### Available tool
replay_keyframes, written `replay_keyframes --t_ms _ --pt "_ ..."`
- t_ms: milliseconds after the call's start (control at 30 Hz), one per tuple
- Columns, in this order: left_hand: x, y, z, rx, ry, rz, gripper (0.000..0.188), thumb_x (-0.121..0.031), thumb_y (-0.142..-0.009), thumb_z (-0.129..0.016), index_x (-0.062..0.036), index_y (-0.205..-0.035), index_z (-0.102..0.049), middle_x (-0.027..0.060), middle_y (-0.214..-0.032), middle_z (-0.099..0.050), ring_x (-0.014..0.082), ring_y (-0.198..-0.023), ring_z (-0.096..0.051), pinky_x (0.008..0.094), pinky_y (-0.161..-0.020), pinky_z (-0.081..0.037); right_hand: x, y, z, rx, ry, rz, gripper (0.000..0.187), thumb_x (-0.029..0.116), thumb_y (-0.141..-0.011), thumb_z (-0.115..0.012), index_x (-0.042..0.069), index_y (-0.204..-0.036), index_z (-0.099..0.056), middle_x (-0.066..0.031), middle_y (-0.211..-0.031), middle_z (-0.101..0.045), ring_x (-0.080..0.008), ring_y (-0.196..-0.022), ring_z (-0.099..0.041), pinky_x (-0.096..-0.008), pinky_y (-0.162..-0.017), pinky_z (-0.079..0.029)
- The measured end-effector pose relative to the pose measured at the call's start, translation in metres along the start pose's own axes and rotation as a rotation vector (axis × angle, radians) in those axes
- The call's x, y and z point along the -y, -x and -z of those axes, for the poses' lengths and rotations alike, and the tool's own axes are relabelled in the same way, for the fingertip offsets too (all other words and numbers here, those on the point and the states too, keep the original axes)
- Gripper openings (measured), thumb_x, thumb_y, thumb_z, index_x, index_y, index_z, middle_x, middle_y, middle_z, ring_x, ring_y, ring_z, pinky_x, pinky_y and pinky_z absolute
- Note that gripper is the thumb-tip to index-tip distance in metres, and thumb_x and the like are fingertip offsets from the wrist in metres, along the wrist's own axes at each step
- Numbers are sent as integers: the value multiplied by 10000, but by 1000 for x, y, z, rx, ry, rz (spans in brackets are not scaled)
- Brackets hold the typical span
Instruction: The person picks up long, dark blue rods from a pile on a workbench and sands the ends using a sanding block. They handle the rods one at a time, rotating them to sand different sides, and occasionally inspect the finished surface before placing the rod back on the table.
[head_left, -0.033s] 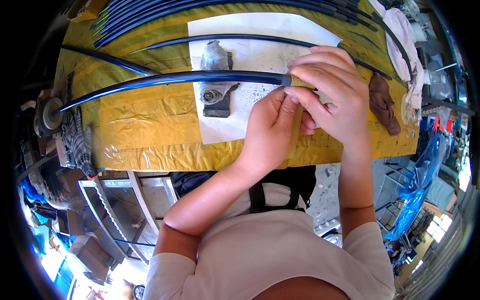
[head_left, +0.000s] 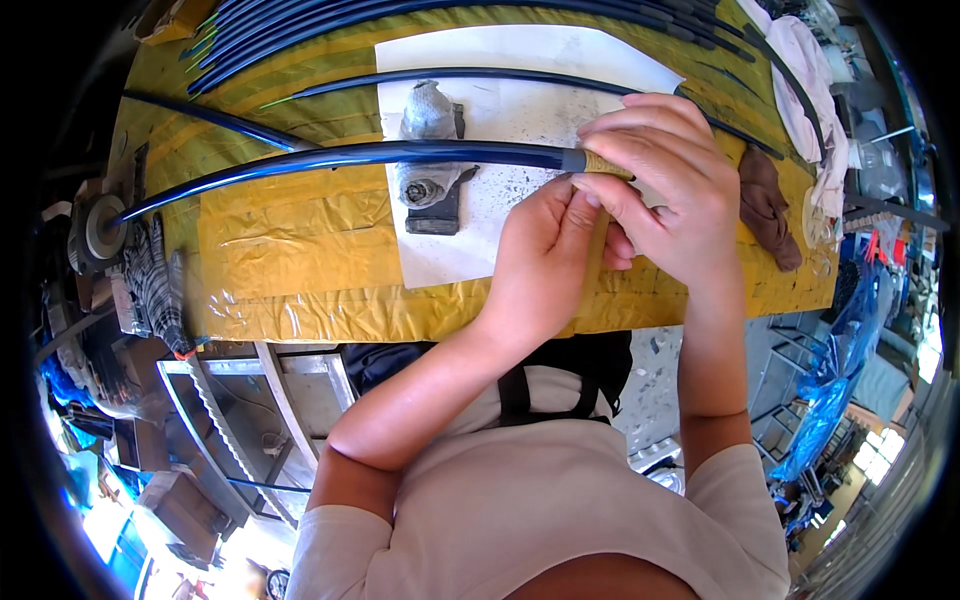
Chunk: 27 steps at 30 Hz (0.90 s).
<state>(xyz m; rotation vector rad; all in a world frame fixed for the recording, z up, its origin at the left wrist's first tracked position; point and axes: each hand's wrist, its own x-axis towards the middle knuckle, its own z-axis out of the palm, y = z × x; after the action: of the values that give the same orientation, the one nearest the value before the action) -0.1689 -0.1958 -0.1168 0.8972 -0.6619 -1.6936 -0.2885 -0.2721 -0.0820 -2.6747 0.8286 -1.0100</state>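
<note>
Both hands pinch the tan-wrapped end (head_left: pixel 607 163) of a long dark blue rod (head_left: pixel 380 155). The right hand (head_left: pixel 672 190) closes over it from above; the left hand (head_left: pixel 545 250) presses thumb and fingertips against it from below. The rod stretches left over a white sheet (head_left: pixel 520 110) on the yellow-taped bench (head_left: pixel 290 260), just above a cloth-wrapped grey block (head_left: pixel 430 150).

- Left hand (head_left: pixel 545 262) and right hand (head_left: pixel 668 190): both pinch the tan-wrapped end of a long dark blue rod (head_left: pixel 380 156).
- Desk (head_left: pixel 300 260): yellow covering, white sheet (head_left: pixel 520 105) under the rod.
</note>
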Motion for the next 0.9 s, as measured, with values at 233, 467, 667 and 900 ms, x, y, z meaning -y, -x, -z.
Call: replay_keyframes --t_ms 233,467,667,900 --pt "8 -5 -10 19 -5 23 271 -192 -996 -363 7 -920 -532 53 -731 -576 104 -662 -546 230 -637 -451 -7 8 7 13 -4 -26 235 94 -586 -758 21 -777 -642 -91 -744 -647 -272 -768 -627 -386 -785 -487" --pt "9 -9 -12 -4 19 37 261 -168 -992 -371 21 -885 -515 57 -692 -562 101 -595 -555 237 -575 -490 -9 12 12 91 -20 -57 243 27 -621 -733 -22 -835 -626 -107 -827 -661 -258 -808 -627 -376 -812 -475" --pt "5 -7 -7 -10 26 30 256 -164 -993 -366 22 -895 -513 67 -708 -568 108 -608 -559 246 -592 -492 -9 8 5 49 -100 -36 247 21 -612 -743 -24 -826 -628 -112 -815 -658 -274 -794 -627 -384 -807 -484" --pt "0 -3 4 -28 15 2 272 -173 -995 -357 30 -942 -530 70 -722 -573 117 -632 -566 250 -624 -496 -4 -2 -5 36 -103 -1 240 18 -601 -751 -26 -803 -630 -112 -785 -653 -269 -789 -631 -398 -806 -493"
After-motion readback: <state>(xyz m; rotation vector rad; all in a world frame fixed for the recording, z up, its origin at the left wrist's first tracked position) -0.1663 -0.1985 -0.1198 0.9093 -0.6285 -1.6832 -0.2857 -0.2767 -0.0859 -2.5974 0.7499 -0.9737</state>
